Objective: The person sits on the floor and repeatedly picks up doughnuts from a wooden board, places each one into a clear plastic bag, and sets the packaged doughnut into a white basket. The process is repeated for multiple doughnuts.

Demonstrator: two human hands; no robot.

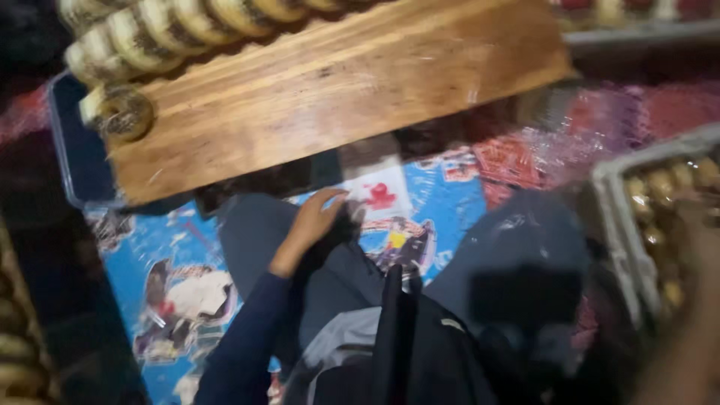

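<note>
Board [337, 90] lies just beyond your left hand [311, 225], long axis slanting up to the right; your fingers hang loose, holding nothing. Right hand unseen.

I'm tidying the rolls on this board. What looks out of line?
One round roll sits apart at the wooden board's left corner, below the neat row along its top edge. The left hand rests empty on the knee.

A patterned blue mat [180, 247] covers the floor. On it lie a wooden board [330, 90], a blue tray [79, 150] and a grey crate [622, 217].
</note>
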